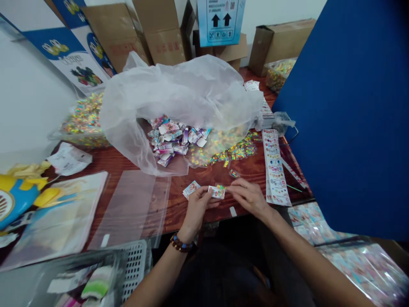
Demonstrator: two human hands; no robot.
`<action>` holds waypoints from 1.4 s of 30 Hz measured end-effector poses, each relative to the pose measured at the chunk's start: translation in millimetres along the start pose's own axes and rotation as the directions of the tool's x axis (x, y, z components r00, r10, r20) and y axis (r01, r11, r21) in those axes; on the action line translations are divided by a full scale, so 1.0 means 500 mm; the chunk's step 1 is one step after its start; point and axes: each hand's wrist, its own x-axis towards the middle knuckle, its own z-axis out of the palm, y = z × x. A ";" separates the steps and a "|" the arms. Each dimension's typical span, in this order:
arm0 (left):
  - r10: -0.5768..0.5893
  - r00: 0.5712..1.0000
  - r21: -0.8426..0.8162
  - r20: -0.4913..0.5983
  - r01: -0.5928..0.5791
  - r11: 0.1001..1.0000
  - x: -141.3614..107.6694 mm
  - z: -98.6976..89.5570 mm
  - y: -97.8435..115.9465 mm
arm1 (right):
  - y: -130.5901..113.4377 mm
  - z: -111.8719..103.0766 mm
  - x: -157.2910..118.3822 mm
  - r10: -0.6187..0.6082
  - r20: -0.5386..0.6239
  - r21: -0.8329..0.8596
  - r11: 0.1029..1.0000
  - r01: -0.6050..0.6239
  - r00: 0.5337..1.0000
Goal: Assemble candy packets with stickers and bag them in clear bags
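Note:
My left hand [196, 205] holds a small white printed paper box [216, 192] by its left end, above the red-brown wooden table [185, 209]. My right hand [249, 197] comes in from the right, its fingertips pinching a few small coloured pieces [221, 186] at the box's top edge. A printed paper card [191, 189] sits just beyond my left fingers. A heap of similar flat printed boxes [169, 140] lies ahead of my hands, beside a spill of coloured pieces [226, 152], partly under a crumpled translucent plastic bag [179, 96].
A long printed sticker strip [275, 168] lies right of my right hand. Clear flat bags [128, 209] lie to the left, near a white plastic basket [136, 266]. Bags of coloured pieces, cardboard cartons [166, 32] and a tall blue panel [345, 115] surround the table.

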 end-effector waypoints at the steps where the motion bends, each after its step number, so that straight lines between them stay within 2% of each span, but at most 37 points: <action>1: -0.002 1.000 -0.020 0.011 0.002 1.000 -0.001 0.002 0.003 | -0.009 0.002 -0.001 -0.048 0.070 -0.051 0.997 0.052 0.996; 4: -0.012 1.000 -0.075 0.026 0.014 0.997 -0.006 0.006 0.015 | -0.025 0.009 0.002 -0.100 0.207 -0.143 0.981 0.132 0.973; 7: -0.012 0.999 -0.045 0.035 0.013 0.999 -0.009 0.005 0.022 | -0.034 0.011 0.009 -0.067 0.270 -0.153 0.982 0.111 0.961; 10: 0.010 1.000 0.004 0.011 -0.010 1.000 -0.006 -0.004 0.022 | -0.041 0.012 0.014 -0.016 0.269 -0.044 0.999 0.029 0.963; 12: 0.042 0.999 0.016 -0.019 -0.041 0.999 -0.003 -0.013 0.023 | -0.045 0.016 0.016 0.089 0.190 0.138 0.984 -0.117 0.978; 14: 0.087 0.996 0.038 -0.036 -0.086 0.996 -0.001 -0.018 0.025 | -0.047 0.027 0.020 0.285 0.122 0.369 0.876 -0.310 0.951; 16: 0.130 0.991 0.087 -0.014 -0.128 0.988 -0.002 -0.019 0.031 | -0.050 0.043 0.028 0.442 0.153 0.545 0.708 -0.449 0.884; 17: 0.148 0.989 0.117 0.002 -0.147 0.982 -0.003 -0.017 0.034 | -0.053 0.051 0.033 0.473 0.190 0.588 0.647 -0.486 0.860; 19: 0.176 0.984 0.177 0.018 -0.176 0.968 -0.005 -0.011 0.038 | -0.061 0.067 0.046 0.476 0.243 0.615 0.599 -0.513 0.845; 23: 0.224 0.974 0.340 0.008 -0.214 0.916 -0.006 -0.010 0.045 | -0.072 0.085 0.067 0.474 0.217 0.633 0.597 -0.492 0.854; 25: 0.291 0.955 0.500 0.060 -0.281 0.819 0.001 -0.023 0.060 | -0.067 0.087 0.068 0.472 0.224 0.646 0.583 -0.492 0.853; 26: 0.341 0.935 0.587 0.093 -0.328 0.740 0.009 -0.033 0.073 | -0.061 0.088 0.065 0.479 0.231 0.645 0.576 -0.502 0.847; 28: 0.461 0.876 0.740 0.143 -0.404 0.538 0.037 -0.060 0.113 | -0.047 0.088 0.054 0.519 0.234 0.619 0.573 -0.537 0.822; 30: 0.579 0.798 0.855 0.169 -0.411 0.317 0.083 -0.091 0.170 | -0.033 0.091 0.037 0.567 0.211 0.569 0.591 -0.572 0.796; 33: 0.655 0.716 0.962 0.242 -0.267 -0.064 0.175 -0.129 0.267 | -0.023 0.100 0.012 0.579 0.191 0.516 0.627 -0.583 0.792; 35: 0.660 0.700 0.956 0.273 -0.122 -0.265 0.238 -0.139 0.322 | -0.022 0.106 0.002 0.573 0.172 0.517 0.640 -0.569 0.801; 39: 0.647 0.732 0.942 0.212 0.022 -0.333 0.331 -0.131 0.384 | -0.021 0.107 0.002 0.566 0.157 0.527 0.645 -0.553 0.809; 42: 0.629 0.758 0.943 0.173 0.058 -0.329 0.356 -0.124 0.405 | -0.021 0.105 0.004 0.558 0.165 0.517 0.653 -0.553 0.813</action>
